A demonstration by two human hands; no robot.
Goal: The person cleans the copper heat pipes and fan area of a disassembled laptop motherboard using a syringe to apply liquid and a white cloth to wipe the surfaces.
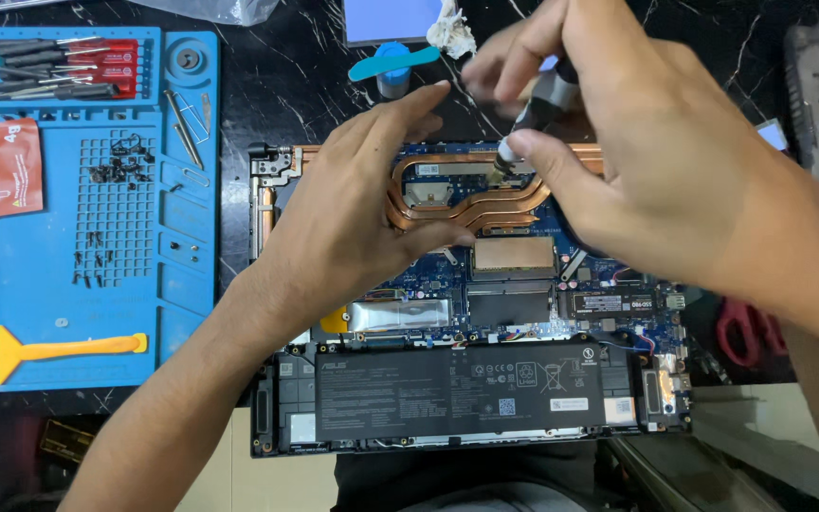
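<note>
Right hand: the right hand [637,161] is clenched round a screwdriver [535,114], fingers bunched at the top of its handle.
Screwdriver axis: it tilts from the fingers down and toward the left hand, its tip meeting the copper heat pipes [447,194] just below the knuckles.
Left hand: the left hand [353,223] lies flat and released on the open laptop [466,313], fingertips pointing at the driver tip, nearly touching it (it grips nothing).
Nearer hand: the right one is on the tool; the left sits just beside the contact point.
Battery: the long black battery [457,391] runs crosswise below both wrists.
Blue mat: the repair mat [182,284] lies well out beyond the left forearm on the dark worktop [267,85].
Mat contents: its grid tray holds small loose screws [116,171]; a red bit case [97,71] and a yellow pry tool [59,349] rest on it too.
</note>
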